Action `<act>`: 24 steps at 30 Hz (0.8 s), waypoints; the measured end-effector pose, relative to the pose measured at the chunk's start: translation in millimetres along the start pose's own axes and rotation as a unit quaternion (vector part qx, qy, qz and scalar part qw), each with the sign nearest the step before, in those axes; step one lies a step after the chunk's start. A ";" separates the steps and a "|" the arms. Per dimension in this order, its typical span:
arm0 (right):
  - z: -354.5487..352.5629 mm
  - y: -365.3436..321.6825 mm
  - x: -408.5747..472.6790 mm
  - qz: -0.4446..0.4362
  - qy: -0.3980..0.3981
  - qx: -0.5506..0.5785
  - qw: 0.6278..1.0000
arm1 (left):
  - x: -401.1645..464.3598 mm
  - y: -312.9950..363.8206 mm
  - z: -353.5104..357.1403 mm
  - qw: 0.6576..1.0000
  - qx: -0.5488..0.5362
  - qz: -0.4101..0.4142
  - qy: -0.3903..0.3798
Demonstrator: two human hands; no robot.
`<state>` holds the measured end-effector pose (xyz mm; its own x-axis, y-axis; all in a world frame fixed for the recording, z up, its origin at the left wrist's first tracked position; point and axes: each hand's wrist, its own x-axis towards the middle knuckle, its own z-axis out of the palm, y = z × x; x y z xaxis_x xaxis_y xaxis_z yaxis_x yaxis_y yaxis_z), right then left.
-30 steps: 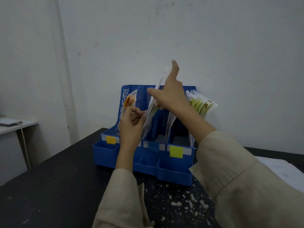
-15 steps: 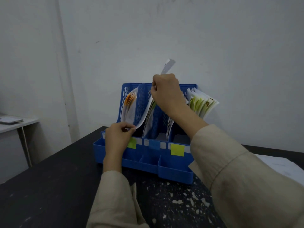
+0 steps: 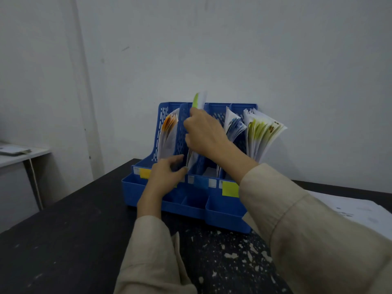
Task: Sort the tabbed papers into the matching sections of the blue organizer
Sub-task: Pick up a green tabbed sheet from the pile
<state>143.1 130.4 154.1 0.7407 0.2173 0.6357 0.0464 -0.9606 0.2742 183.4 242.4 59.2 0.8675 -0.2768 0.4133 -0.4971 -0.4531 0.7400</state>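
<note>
The blue organizer [image 3: 224, 213] stands on a black table against the wall. Its sections hold orange-tabbed papers [image 3: 167, 128] at the left, blue-tabbed papers [image 3: 233, 126] and yellow-green-tabbed papers [image 3: 263, 132] at the right. My right hand [image 3: 205, 132] grips a sheet with a green tab [image 3: 197, 100], which stands in the second section with its top sticking out above the organizer. My left hand [image 3: 167, 175] is at the front of that section, fingers loosely curled near the sheet's lower edge; whether it touches the paper is unclear.
Coloured labels mark the organizer's front: orange-yellow [image 3: 145, 173], blue [image 3: 201, 181], yellow [image 3: 230, 188]. Loose white papers [image 3: 350, 211] lie on the table at the right. A white side table [image 3: 23, 154] stands at the far left. The black table's [image 3: 63, 240] paint is chipped near me.
The sheet has gone down into the second section. My right hand slid lower with it, and my left hand let go of its lower corner and moved right.
</note>
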 end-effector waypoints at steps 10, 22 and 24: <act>16.2 -18.1 -4.8 -0.134 -0.165 -0.347 0.914 | 1.6 -0.6 5.6 0.995 0.021 -0.051 -0.083; 44.0 -29.6 -18.9 -0.184 -0.271 -0.347 0.879 | -8.1 -19.4 -11.4 0.997 0.002 -0.071 -0.011; 46.6 -35.4 -17.3 -0.187 -0.286 -0.331 0.880 | -7.5 -19.1 -11.0 0.997 -0.001 -0.071 -0.010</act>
<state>159.9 152.6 99.7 0.9816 0.1910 -0.0027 0.0972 -0.4874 0.8677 186.6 262.5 47.8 0.9288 -0.2258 0.2939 -0.3689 -0.4879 0.7911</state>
